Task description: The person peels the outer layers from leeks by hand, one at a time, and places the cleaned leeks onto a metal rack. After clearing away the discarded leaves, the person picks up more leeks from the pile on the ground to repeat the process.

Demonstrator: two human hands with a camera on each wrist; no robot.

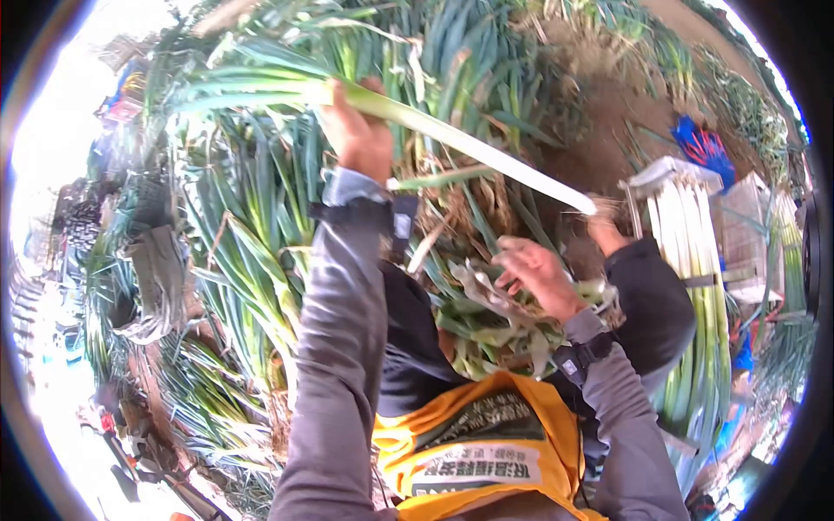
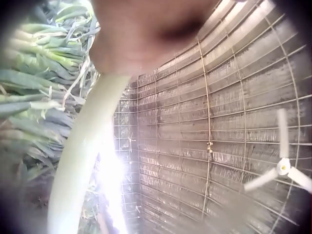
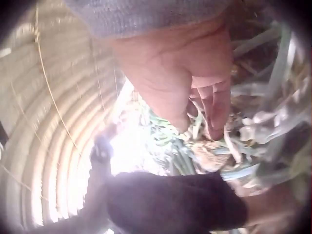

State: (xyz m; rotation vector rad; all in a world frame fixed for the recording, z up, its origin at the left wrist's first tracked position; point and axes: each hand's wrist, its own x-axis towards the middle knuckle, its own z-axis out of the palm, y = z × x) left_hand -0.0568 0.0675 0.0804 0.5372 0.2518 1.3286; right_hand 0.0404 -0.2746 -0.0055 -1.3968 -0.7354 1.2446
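Observation:
My left hand (image 1: 360, 135) grips a long leek (image 1: 486, 156) where the white shaft turns into green leaves. Its root end reaches down to the right, overlapping the bare ankle (image 1: 608, 233) in the head view. In the left wrist view, the pale shaft (image 2: 80, 151) comes out below the blurred hand (image 2: 146, 36). My right hand (image 1: 543, 278) hovers over a heap of stripped leaves (image 1: 495, 334) between the legs, fingers loosely bent and thumb apart. A thin strip of leaf (image 3: 197, 119) shows between its thumb and fingers in the right wrist view.
Unpeeled leeks (image 1: 252, 208) are heaped at the front and left. On the right, cleaned leeks (image 1: 686, 234) lie in a rack, with a blue glove (image 1: 702, 146) behind it. Bare soil (image 1: 608, 113) shows ahead. An orange apron (image 1: 486, 443) covers the lap.

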